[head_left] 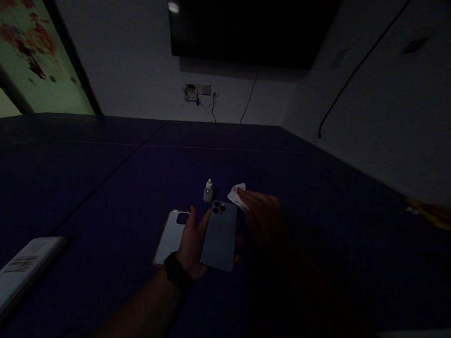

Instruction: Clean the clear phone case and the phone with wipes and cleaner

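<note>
My left hand (191,245), with a dark watch on its wrist, holds a smartphone (220,239) from beneath. The phone's back faces up, and its camera lenses are at the far end. Just right of the phone, my right hand (265,214) grips a crumpled white wipe (237,195) by the fingers. A clear phone case (171,238) lies to the left, partly covered by my left hand. Beyond the phone stands a small dropper bottle (207,192) with a white cap.
A dark blue surface (111,204) spreads out to the wall. At the left edge lies a long white box (24,270). A yellow object (435,214) is at the right. Power sockets (197,92) and a large dark screen (242,29) are on the wall.
</note>
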### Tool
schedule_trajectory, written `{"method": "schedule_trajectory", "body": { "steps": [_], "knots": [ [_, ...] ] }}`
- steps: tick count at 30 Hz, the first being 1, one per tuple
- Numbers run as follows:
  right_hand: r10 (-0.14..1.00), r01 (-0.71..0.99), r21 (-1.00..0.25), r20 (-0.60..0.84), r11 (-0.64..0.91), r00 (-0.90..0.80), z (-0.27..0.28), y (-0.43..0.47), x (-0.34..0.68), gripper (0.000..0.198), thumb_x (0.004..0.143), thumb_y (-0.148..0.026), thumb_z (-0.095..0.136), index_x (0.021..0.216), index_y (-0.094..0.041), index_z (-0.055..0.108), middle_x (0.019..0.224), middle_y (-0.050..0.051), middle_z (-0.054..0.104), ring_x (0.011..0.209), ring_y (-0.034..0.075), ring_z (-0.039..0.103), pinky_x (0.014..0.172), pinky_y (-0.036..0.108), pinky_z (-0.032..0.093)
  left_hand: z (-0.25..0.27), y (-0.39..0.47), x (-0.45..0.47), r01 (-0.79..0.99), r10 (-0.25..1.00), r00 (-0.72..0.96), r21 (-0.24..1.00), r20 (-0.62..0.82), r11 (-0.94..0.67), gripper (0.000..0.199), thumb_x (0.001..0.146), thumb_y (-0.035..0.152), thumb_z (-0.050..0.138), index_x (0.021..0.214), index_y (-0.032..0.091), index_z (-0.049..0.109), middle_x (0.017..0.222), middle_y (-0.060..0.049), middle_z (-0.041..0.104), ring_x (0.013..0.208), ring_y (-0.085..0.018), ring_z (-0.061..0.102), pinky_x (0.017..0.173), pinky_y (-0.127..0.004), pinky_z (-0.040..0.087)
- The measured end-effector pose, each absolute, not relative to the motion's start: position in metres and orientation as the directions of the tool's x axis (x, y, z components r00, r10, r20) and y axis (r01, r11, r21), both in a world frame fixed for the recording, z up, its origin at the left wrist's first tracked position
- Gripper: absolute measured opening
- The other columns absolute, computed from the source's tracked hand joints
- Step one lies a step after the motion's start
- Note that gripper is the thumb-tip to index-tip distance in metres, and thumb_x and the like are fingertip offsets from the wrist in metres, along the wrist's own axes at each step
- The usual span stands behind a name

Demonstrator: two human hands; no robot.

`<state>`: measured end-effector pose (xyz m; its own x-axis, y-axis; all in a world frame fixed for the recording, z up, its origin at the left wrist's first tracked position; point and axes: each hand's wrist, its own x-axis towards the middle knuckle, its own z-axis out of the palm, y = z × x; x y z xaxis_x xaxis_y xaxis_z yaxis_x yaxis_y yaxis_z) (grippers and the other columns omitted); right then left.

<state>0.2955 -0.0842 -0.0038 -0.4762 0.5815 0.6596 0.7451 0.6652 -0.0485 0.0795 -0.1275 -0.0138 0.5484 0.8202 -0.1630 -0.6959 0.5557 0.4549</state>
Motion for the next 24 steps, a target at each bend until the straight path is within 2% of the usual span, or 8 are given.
{"method": "schedule_trajectory", "body": {
  "steps": [3,6,11,13,16,18,20,24],
  "knots": [
    [0.552,0.65,-0.015,0.544,0.759,-0.632,-0.009,-0.084,0.29,0.048,0.106,-0.017,0.043,0.151,-0.019,0.061,0.154,0.013,0.066,0.142,0.028,0.061,0.111,0.048,0.05,-0.009,-0.128,0.082,-0.71,0.835,0.513,0.449,-0.198,0.543,0.079,0.102,0.078,0.033,0.165,0.031,0.038,0.134,-0.02,0.07,0.108,-0.036,0.075,0.091,-0.058,0.06],
    [0.51,0.534,-0.069,0.422,0.843,-0.75,-0.008,-0.095,0.284,0.052,0.102,-0.014,0.044,0.151,-0.016,0.061,0.158,0.013,0.063,0.149,0.026,0.056,0.118,0.048,0.05,-0.005,-0.125,0.082,-0.753,0.871,0.424,0.437,-0.249,0.491,0.077,0.106,0.073,0.028,0.166,0.026,0.038,0.135,-0.02,0.07,0.109,-0.035,0.074,0.093,-0.054,0.06],
    [0.282,0.213,-0.228,0.333,0.95,-0.9,0.004,-0.115,0.283,0.049,0.101,-0.019,0.045,0.147,-0.019,0.065,0.15,0.008,0.07,0.152,0.021,0.054,0.13,0.047,0.041,-0.002,-0.122,0.077,-0.801,0.899,0.365,0.409,-0.242,0.436,0.08,0.106,0.072,0.028,0.165,0.02,0.041,0.133,-0.021,0.071,0.099,-0.032,0.076,0.086,-0.046,0.061],
    [0.323,0.259,-0.218,0.356,0.941,-0.877,0.001,-0.111,0.286,0.048,0.103,-0.018,0.044,0.147,-0.019,0.065,0.15,0.009,0.07,0.152,0.02,0.054,0.131,0.047,0.04,-0.001,-0.124,0.077,-0.784,0.886,0.388,0.415,-0.253,0.462,0.08,0.105,0.073,0.027,0.165,0.022,0.042,0.131,-0.021,0.072,0.096,-0.031,0.076,0.084,-0.046,0.061],
    [0.5,0.484,-0.154,0.419,0.862,-0.758,-0.007,-0.098,0.292,0.051,0.106,-0.016,0.04,0.153,-0.012,0.059,0.157,0.016,0.063,0.154,0.025,0.051,0.129,0.051,0.043,-0.001,-0.128,0.08,-0.743,0.857,0.444,0.426,-0.264,0.516,0.077,0.106,0.073,0.028,0.165,0.026,0.039,0.129,-0.019,0.073,0.097,-0.031,0.076,0.085,-0.048,0.06],
    [0.537,0.528,-0.146,0.409,0.837,-0.738,-0.008,-0.096,0.295,0.051,0.105,-0.017,0.041,0.153,-0.011,0.058,0.158,0.018,0.061,0.154,0.027,0.051,0.127,0.054,0.046,-0.005,-0.129,0.083,-0.733,0.846,0.469,0.423,-0.253,0.533,0.076,0.105,0.073,0.033,0.166,0.028,0.038,0.129,-0.018,0.073,0.098,-0.032,0.076,0.086,-0.048,0.06],
    [0.493,0.463,-0.173,0.359,0.87,-0.793,-0.004,-0.102,0.295,0.05,0.104,-0.018,0.043,0.15,-0.015,0.062,0.156,0.015,0.063,0.153,0.025,0.053,0.126,0.051,0.047,-0.01,-0.128,0.083,-0.749,0.856,0.461,0.413,-0.236,0.518,0.077,0.104,0.073,0.037,0.165,0.026,0.04,0.127,-0.018,0.074,0.097,-0.031,0.076,0.085,-0.047,0.06],
    [0.266,0.181,-0.263,0.337,0.948,-0.903,0.004,-0.119,0.287,0.046,0.101,-0.023,0.049,0.143,-0.019,0.068,0.146,0.009,0.072,0.15,0.018,0.056,0.126,0.042,0.046,-0.019,-0.123,0.081,-0.792,0.879,0.445,0.383,-0.17,0.475,0.079,0.102,0.074,0.043,0.161,0.021,0.047,0.126,-0.02,0.074,0.094,-0.031,0.076,0.083,-0.045,0.06]
  ]
}}
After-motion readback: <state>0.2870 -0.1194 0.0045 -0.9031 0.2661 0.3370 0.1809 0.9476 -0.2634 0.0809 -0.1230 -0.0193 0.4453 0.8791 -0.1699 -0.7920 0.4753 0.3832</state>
